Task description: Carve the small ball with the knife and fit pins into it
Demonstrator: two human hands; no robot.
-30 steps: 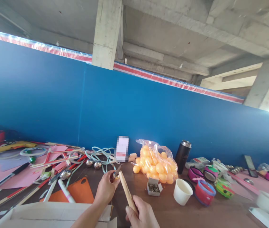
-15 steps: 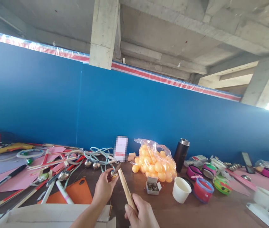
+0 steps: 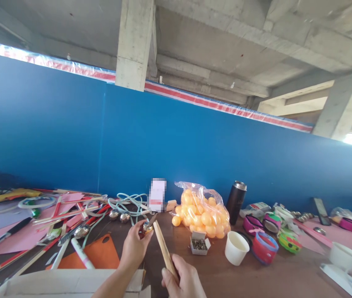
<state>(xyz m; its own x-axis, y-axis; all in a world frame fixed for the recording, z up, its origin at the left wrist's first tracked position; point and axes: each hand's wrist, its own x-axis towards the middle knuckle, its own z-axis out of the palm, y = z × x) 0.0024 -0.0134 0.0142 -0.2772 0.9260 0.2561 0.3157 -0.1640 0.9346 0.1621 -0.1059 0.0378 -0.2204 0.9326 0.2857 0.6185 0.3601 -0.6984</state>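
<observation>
In my left hand [image 3: 136, 244] is a shiny metal ball [image 3: 147, 227], gripped by the fingers and held above the brown table. My right hand [image 3: 183, 277], lower and to the right, is closed round a pale wooden stick [image 3: 165, 249] that slants up and left. The stick's far end stands just right of the metal ball. A dark pointed piece [image 3: 153, 218] shows beside that end; I cannot tell whether it is joined to the stick. Two similar shiny balls [image 3: 125, 217] lie behind my left hand.
A clear bag of orange balls [image 3: 202, 211], a small box of metal bits [image 3: 199, 244], a white cup [image 3: 237, 248] and a black bottle [image 3: 236, 203] stand to the right. Leftward lie an orange sheet [image 3: 101, 252], cords [image 3: 129, 203] and sticks. Cardboard [image 3: 70, 281] covers the near left.
The view has shifted very slightly. My left fingers have moved a little on the metal ball, showing more of it. The right hand keeps its hold on the stick.
</observation>
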